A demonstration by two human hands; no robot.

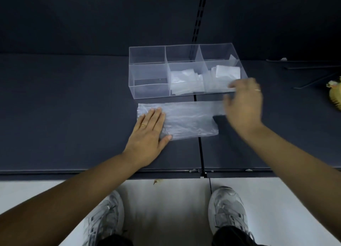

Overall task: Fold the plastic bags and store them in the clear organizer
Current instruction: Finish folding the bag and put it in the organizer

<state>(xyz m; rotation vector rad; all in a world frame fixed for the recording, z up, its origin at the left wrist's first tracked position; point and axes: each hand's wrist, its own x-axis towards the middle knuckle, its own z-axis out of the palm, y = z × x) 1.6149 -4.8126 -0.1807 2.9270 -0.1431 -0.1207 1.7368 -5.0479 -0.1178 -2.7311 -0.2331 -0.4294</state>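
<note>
Head view: a flattened plastic bag (190, 120) lies on the dark desk (64, 107) at the centre of the frame, its long edges running left to right and its far edge just in front of the clear organizer (147, 65), with a narrow strip of bare desk between them. The left hand (147, 131) lies flat on the bag's left end, its fingers (153, 114) straight and together, pressing the plastic down, and the thumb rests at the bag's near edge. The right hand (243, 105) is blurred over the bag's right end, close to the organizer's near right corner. Its fingers look loosely spread, but I cannot tell whether they hold any plastic. The organizer has six compartments in two rows. Folded bags (182, 79) fill the near middle one and more folded bags (227, 71) sit in the near right one, while the near left one shows only clear walls. A seam (200, 149) runs across the desk from under the bag to the front edge. Bare desk spreads wide to the left of the bag. At the right edge of the frame are a yellow object (335, 94) and thin dark rods (313, 82), well apart from the bag. Below the desk's front edge, two grey shoes (107, 218) stand on a pale floor (166, 199).
</note>
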